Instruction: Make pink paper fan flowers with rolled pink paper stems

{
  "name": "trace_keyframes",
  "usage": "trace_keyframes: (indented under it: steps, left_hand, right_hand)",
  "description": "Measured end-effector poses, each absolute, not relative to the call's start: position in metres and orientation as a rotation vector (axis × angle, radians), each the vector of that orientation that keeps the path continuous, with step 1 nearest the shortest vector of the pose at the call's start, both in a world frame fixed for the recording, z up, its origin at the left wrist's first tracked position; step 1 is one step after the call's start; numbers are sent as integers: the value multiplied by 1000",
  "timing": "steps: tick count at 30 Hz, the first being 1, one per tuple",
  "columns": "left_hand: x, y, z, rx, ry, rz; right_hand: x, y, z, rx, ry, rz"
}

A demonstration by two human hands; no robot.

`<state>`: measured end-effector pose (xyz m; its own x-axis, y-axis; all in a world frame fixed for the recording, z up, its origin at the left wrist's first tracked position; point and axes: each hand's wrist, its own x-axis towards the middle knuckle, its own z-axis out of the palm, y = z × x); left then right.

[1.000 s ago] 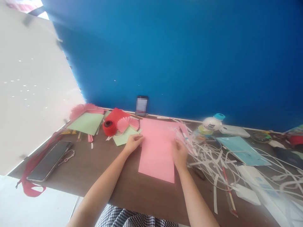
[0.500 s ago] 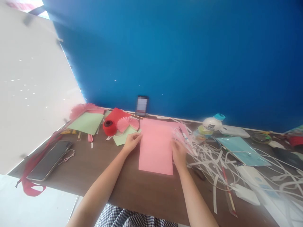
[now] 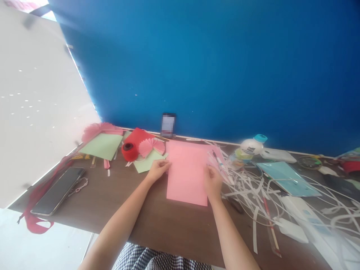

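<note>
A sheet of pink paper [image 3: 187, 176] is in front of me above the dark brown table, its long sides running toward me. My left hand [image 3: 158, 169] pinches its left edge between thumb and fingers. On the opposite edge, my right hand [image 3: 212, 182] grips the sheet at about the same height. More pink paper [image 3: 213, 150] shows behind the sheet's upper right. Left of my left hand lie a green sheet [image 3: 144, 163], a pleated pink paper fan [image 3: 152, 147] and a red tape roll [image 3: 129, 152].
Paper strips and white cables [image 3: 247, 191] crowd the right side, near a blue-capped bottle [image 3: 251, 145], a light-blue packet [image 3: 289, 179] and a power strip [image 3: 309, 221]. A phone [image 3: 59, 191] lies at left by a red ribbon [image 3: 36, 210]. A blue wall [image 3: 197, 67] bounds the back.
The pink sheet has shifted slightly to the right and a little away from me. Both hands stay at its side edges, nearly where they were.
</note>
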<state>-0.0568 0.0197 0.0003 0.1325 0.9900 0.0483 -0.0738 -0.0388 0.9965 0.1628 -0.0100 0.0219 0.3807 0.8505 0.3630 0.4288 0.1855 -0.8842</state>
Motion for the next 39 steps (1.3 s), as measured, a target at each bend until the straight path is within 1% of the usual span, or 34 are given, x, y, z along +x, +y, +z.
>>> trace_keyframes:
  steps: [8, 13, 16, 24, 30, 35, 39]
  left_hand:
    - [-61, 22, 3, 1256, 1102, 1265]
    - [-59, 20, 3, 1177, 1051, 1189]
    - [-58, 19, 2, 1235, 1057, 1159]
    - [-65, 24, 1, 1253, 1081, 1309]
    - [-64, 24, 1, 1214, 1071, 1330]
    - [-64, 23, 2, 1176, 1075, 1351]
    - [-64, 24, 2, 1169, 1053, 1368]
  right_hand:
    - [163, -10, 25, -1436, -1305, 578]
    - [162, -11, 23, -1438, -1283, 495]
    - [162, -11, 23, -1464, -1267, 459]
    - [164, -8, 24, -1459, -1360, 598]
    - [164, -8, 22, -1434, -1331, 563]
    - [165, -6, 20, -1400, -1385, 604]
    - [164, -6, 18, -1426, -1378, 504]
